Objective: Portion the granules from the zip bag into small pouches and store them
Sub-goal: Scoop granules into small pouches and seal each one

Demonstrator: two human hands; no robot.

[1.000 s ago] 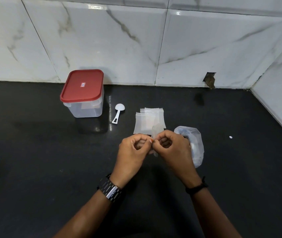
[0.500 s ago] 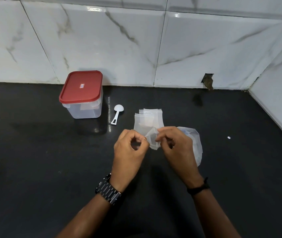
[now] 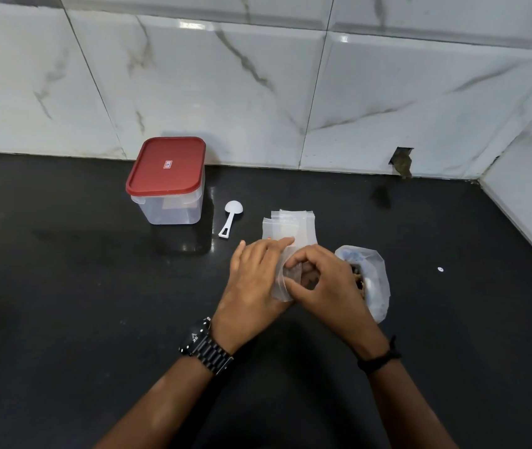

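- Head view: black counter (image 3: 63, 319) filling the lower frame, marble wall tiles (image 3: 193, 85) toward 12 o'clock.
- Clear container (image 3: 169, 202) with red lid (image 3: 166, 165), shut, at 11 o'clock from the hands.
- Zip bag (image 3: 375, 280) of granules, mouth open, at 3 o'clock, just beside the right hand.
- Left hand (image 3: 253, 286), watch (image 3: 206, 346) on wrist, fingers nearly straight and together, laid flat along one small pouch (image 3: 285, 286).
- Right hand (image 3: 326, 286), fingers curled, thumb and forefinger pinching that pouch.
- Stack of pouches (image 3: 290, 226) at 12 o'clock, touching the left fingertips.
- White scoop (image 3: 230, 218) between container and stack.
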